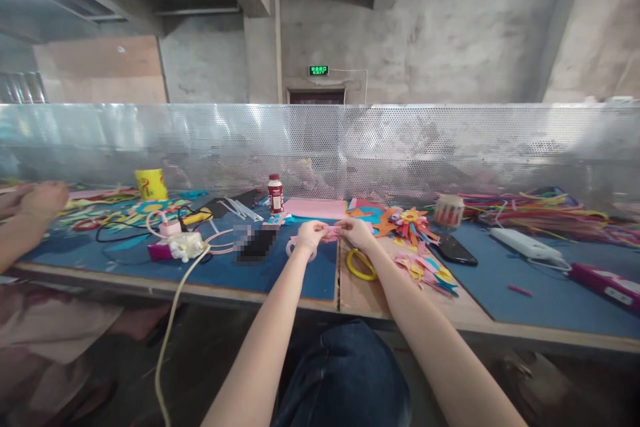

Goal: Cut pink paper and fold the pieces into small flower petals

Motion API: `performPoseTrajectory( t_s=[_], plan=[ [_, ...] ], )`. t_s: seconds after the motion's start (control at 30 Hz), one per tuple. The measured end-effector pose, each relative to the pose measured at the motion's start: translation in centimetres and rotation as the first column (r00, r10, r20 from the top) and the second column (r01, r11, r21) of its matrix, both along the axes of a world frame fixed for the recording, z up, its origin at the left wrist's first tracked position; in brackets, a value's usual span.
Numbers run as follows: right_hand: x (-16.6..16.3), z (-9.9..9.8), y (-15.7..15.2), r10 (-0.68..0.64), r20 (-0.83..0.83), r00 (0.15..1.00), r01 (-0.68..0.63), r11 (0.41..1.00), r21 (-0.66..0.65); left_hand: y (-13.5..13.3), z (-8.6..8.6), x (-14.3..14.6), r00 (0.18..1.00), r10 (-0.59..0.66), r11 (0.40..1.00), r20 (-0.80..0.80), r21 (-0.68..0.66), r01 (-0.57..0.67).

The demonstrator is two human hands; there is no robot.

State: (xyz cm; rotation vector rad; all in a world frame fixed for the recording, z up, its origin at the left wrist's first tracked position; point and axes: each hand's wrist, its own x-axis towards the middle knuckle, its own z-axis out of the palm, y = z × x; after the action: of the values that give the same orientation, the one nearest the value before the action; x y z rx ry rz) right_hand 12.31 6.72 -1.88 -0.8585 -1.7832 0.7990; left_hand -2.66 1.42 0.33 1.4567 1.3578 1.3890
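Note:
Between my two hands is a small pink piece, probably paper or foam; its shape is mostly hidden. My left hand pinches its left end, and my right hand pinches the right end with fingertips close together. Under my left wrist lies a pale ring, perhaps a tape roll. Yellow-handled scissors appear below my right hand, their blades hidden. Beyond my hands lies a pink sheet. A multicoloured paper flower and cut scraps are to the right.
A red-capped bottle stands behind my left hand. Dark phone, white power strip and coloured strips lie rightward. Plugs with cables and a yellow tub are left. Another person's hand works far left. A perforated metal screen backs the table.

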Motion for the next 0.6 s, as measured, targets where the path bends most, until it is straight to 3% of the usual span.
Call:
performPoseTrajectory(
  t_s=[0.6],
  plan=[
    [-0.16,0.34,-0.63,-0.003,-0.023,1.000,0.002,1.000,-0.006,0.32,-0.13,-0.12,0.999,0.010,0.998,-0.044,0.058,-0.007]
  ],
)
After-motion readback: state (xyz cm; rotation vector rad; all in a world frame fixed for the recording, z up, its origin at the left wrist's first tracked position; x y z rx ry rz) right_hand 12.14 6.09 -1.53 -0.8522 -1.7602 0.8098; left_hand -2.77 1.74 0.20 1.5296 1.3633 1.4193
